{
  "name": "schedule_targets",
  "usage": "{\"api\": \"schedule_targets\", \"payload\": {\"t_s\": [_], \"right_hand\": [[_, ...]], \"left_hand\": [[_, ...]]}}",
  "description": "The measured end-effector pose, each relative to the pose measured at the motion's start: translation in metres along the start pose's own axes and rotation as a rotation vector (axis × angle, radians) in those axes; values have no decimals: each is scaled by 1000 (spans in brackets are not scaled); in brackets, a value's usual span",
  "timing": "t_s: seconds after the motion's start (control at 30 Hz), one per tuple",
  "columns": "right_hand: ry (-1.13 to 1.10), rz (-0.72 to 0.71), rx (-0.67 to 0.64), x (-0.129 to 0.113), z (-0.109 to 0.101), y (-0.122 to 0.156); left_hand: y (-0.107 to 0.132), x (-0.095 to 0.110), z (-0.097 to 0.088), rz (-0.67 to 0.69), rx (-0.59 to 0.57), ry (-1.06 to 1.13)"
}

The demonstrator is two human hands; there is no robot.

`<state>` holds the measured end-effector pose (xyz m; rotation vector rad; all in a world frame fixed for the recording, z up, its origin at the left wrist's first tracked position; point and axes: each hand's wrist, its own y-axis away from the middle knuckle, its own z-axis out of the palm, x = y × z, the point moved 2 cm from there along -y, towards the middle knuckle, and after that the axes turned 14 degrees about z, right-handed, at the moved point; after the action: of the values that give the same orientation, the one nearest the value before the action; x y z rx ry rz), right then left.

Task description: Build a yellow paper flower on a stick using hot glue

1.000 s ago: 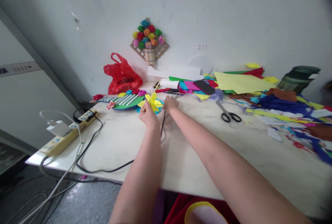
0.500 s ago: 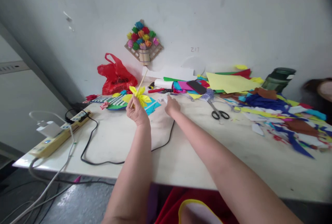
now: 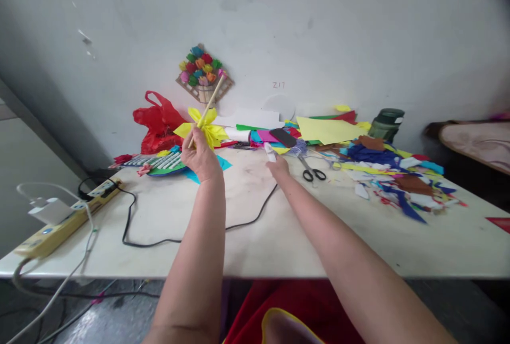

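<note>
My left hand (image 3: 204, 162) is raised over the table, closed on a wooden stick that slants up to the right. A yellow paper flower (image 3: 215, 135) with pointed petals is at the fingers, around the stick (image 3: 212, 99). Lower and to the right, my right hand (image 3: 280, 168) grips a white corded glue gun (image 3: 270, 153), its body partly covered by the fingers. A black cord (image 3: 261, 211) runs over the tabletop to that hand. Blue paper (image 3: 224, 163) lies behind my left wrist. Scissors (image 3: 313, 174) with black handles rest right of my right hand.
A yellow power strip (image 3: 51, 235) with cables lies along the left edge. Toward the back stand a red plastic bag (image 3: 157, 123) and a dark green bottle (image 3: 387, 124). Paper scraps (image 3: 414, 185) are heaped at right. A paper-flower basket (image 3: 205, 92) hangs on the wall.
My left hand has lifted the yellow flower and stick slightly. The glue gun has been raised from the tabletop in my right hand and now shows more clearly. The view has shifted right.
</note>
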<state>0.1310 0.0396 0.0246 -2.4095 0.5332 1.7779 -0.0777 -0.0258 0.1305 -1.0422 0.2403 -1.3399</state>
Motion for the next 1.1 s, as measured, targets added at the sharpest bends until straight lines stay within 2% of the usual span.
{"api": "schedule_targets", "payload": {"t_s": [0.07, 0.17, 0.27, 0.37, 0.5, 0.8, 0.93, 1.1], "right_hand": [[-233, 43, -80, 6, -5, -3], [-342, 41, -113, 9, -17, -4], [-465, -7, -156, 10, -31, -2], [-612, -20, -162, 13, -46, -1], [-738, -26, -155, 15, -59, 2], [-836, -29, -59, 14, -67, 3], [-790, -76, -205, 12, -69, 6], [-571, -155, -439, 9, -66, 16]], "left_hand": [[11, -6, 5, -182, 49, 27], [41, -14, 16, -393, 13, 34], [76, -24, 21, -581, -110, 13], [101, -38, 13, -718, -260, -36], [113, -55, -2, -730, -396, -22], [113, -62, -10, -724, -454, 41], [114, -65, -11, -790, -451, 34], [115, -63, -10, -896, -412, 64]]}}
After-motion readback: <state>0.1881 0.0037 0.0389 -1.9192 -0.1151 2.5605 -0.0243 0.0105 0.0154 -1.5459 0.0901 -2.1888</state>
